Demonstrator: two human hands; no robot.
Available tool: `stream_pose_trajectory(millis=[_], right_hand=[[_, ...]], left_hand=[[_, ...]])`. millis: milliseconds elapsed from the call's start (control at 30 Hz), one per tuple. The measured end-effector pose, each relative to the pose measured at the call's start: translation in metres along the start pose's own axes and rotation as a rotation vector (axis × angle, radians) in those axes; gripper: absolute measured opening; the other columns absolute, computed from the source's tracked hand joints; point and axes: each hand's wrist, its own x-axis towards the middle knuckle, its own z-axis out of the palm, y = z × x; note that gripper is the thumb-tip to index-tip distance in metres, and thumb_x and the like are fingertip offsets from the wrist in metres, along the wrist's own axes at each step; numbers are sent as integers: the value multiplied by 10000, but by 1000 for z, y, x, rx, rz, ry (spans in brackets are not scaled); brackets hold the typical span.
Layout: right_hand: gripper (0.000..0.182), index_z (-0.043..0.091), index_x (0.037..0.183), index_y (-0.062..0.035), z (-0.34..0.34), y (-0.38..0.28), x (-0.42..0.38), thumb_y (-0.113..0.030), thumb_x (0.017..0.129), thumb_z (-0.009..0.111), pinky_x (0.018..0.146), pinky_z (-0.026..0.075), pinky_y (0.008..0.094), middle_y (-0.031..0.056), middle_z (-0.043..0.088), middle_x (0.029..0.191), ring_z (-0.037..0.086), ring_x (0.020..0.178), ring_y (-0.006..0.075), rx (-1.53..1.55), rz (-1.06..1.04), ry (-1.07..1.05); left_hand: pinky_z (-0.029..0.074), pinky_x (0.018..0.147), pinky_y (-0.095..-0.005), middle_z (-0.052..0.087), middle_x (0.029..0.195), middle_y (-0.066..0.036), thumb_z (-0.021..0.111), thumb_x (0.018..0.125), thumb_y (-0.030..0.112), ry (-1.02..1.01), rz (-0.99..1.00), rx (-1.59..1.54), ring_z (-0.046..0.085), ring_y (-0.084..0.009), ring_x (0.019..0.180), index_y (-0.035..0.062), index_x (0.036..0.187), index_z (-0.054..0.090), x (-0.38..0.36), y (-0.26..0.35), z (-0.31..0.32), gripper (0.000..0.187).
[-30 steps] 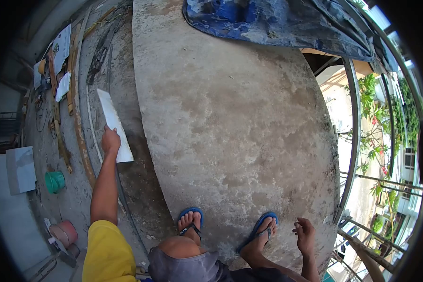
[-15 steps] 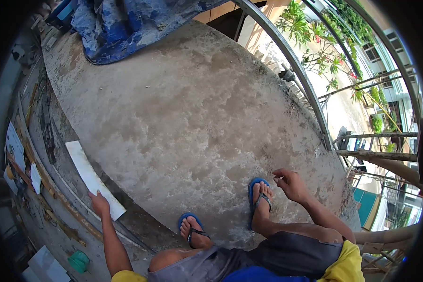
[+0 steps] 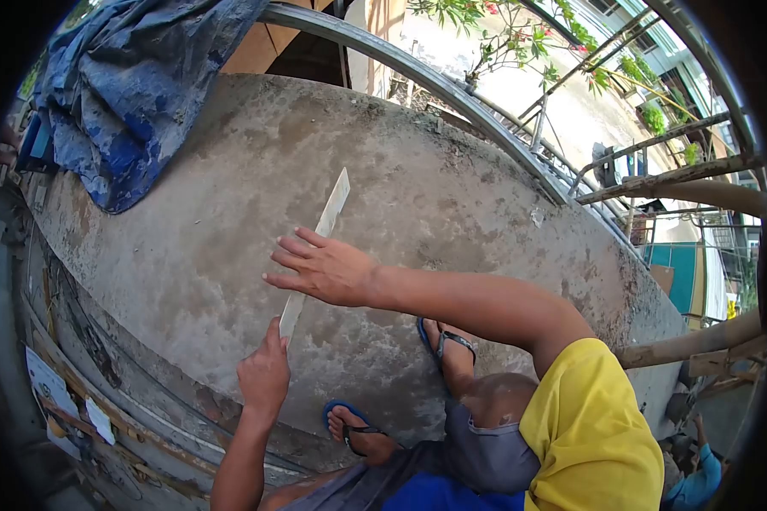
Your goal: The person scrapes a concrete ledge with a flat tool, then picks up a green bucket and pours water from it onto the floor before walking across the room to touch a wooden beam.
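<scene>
My left hand [image 3: 264, 375] is closed around the near end of a long, flat white strip [image 3: 333, 207]. The strip is tipped nearly edge-on to me, its far end pointing away over the concrete slab [image 3: 452, 213]. Across its middle lies my right hand [image 3: 332, 271], back upward and fingers spread, covering that part of the strip from view. My feet, in blue sandals [image 3: 346, 415], are planted on the slab below.
A paint-smeared blue tarp [image 3: 136, 94] hangs over the upper left. A metal rail [image 3: 418, 64] and bamboo poles [image 3: 690, 192] run along the right side. Wood strips and scraps [image 3: 85, 400] lie lower left. Another person [image 3: 699, 477] in blue is at the lower right.
My left hand has carried the white strip from the slab's left edge to over its middle, turning it edge-on. My right hand has swung left across to the strip, and my view has turned.
</scene>
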Motion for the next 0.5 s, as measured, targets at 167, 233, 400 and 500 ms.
stream_pose_trajectory(millis=[167, 233, 400, 500], right_hand=[[117, 641, 792, -155, 18, 26, -23, -210, 837, 548, 725, 476, 387, 6, 618, 785, 621, 879, 204, 48, 135, -364], [172, 660, 704, -143, 36, 44, -63, -202, 820, 548, 660, 487, 400, 37, 639, 804, 637, 842, 203, 23, 225, -246], [115, 650, 820, -139, 52, 103, -232, -194, 829, 549, 802, 461, 366, 31, 605, 858, 608, 910, 201, -85, 602, -182], [97, 628, 850, -130, 30, 86, -300, -185, 836, 549, 824, 443, 350, 26, 590, 871, 595, 917, 196, -51, 486, -311]], left_hand=[[517, 608, -399, 672, 853, -136, 629, 891, 236, 83, 169, 34, 663, -304, 705, 109, 1340, 476, 30, 22, 2, 491], [511, 647, -398, 660, 887, -134, 651, 877, 245, 137, 221, -13, 651, -303, 760, 94, 1348, 475, 40, 26, -3, 525], [485, 738, -400, 634, 944, -113, 694, 853, 226, 196, 246, -152, 621, -294, 874, 64, 1358, 474, 49, 32, -10, 575], [489, 725, -399, 637, 935, -121, 689, 854, 198, 167, 267, -187, 627, -299, 855, 59, 1344, 484, 43, 35, -6, 549]])
